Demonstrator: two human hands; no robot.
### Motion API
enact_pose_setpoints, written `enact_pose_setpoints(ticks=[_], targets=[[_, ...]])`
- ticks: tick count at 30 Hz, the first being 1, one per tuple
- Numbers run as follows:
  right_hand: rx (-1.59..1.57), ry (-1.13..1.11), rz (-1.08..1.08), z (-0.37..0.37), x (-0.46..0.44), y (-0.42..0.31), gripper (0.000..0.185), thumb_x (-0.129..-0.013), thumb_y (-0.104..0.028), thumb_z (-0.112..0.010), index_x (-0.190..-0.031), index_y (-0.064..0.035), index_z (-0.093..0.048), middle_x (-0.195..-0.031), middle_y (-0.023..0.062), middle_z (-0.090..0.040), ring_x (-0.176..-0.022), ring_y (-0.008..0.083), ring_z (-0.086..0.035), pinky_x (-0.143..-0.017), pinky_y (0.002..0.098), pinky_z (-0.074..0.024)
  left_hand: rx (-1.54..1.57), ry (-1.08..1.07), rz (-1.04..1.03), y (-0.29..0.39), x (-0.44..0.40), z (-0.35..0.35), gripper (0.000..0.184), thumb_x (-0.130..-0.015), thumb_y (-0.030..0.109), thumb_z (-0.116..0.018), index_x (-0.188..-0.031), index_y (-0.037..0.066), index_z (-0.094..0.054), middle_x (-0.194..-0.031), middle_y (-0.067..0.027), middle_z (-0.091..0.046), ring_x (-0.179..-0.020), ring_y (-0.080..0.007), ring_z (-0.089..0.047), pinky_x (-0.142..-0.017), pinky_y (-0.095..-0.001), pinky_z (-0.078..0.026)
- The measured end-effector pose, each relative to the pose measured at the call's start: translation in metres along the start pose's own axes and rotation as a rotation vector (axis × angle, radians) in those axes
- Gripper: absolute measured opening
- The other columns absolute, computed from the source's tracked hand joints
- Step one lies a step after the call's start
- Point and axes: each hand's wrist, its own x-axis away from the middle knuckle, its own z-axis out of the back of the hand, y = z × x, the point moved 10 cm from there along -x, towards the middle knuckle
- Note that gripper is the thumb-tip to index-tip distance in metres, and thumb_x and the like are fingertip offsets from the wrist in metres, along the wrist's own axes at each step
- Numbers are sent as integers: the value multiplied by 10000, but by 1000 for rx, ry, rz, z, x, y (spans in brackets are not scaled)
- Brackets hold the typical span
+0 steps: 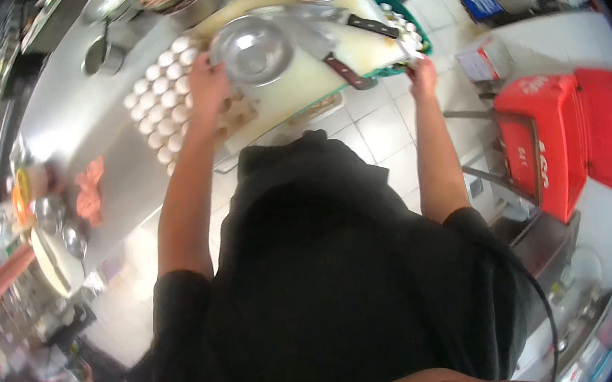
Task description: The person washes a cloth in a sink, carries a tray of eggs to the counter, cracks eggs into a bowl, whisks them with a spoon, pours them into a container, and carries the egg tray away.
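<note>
1. Two knives (pixel 347 71) lay on the cutting board (pixel 304 86), right of the fingers of the left hand (pixel 209 82).
2. Unreadably blurred white lettering marked the red box (pixel 525 140) beyond the fingers of the right hand (pixel 422 76).
3. Both hands reached forward, left fingers between eggs (pixel 169 98) and metal bowl (pixel 253 51), right ones beside the green basket (pixel 393 1); I could not tell either grip.

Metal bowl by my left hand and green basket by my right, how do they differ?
The metal bowl is shiny; the green basket is duller. The bowl rests on the cutting board, while the basket sits past the board's right edge. White pieces lie in the basket; none show in the bowl. Both are open-topped.
</note>
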Motion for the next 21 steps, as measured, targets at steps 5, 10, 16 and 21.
enact_pose_setpoints(ticks=[5,10,16,21], targets=[[-110,-77,77,-65,61,-95,270,-905,-182,-594,-1120,-25,-552,-1081,112,-589,-913,225,-610,-739,362,-527,-145,25,-180,11,8,18,414,-821,189,-676,-1191,23,-596,-1019,-185,-683,-776,-297,-657,-744,-395,-529],[481,-475,408,-238,161,-152,423,-869,-152,-700,-1235,-24,-530,-1084,105,-604,-883,167,-597,-756,283,-509,-46,194,-193,11,37,88,411,-814,168,-703,-1187,24,-612,-1064,-168,-647,-860,-283,-648,-739,-399,-532],[838,-772,855,-370,228,-102,391,-906,-271,-673,-1205,-51,-549,-989,168,-665,-874,280,-652,-716,354,-522,-203,309,-160,-63,95,165,355,-806,153,-710,-1145,69,-647,-1061,-159,-630,-889,-313,-637,-745,-401,-532],[1108,-838,760,-403,229,-71,426,-898,-437,-618,-1127,-86,-546,-974,212,-677,-934,425,-637,-800,482,-501,-236,277,-60,-83,136,162,343,-806,162,-705,-1135,81,-656,-1111,-168,-624,-1001,-341,-609,-852,-419,-508]])
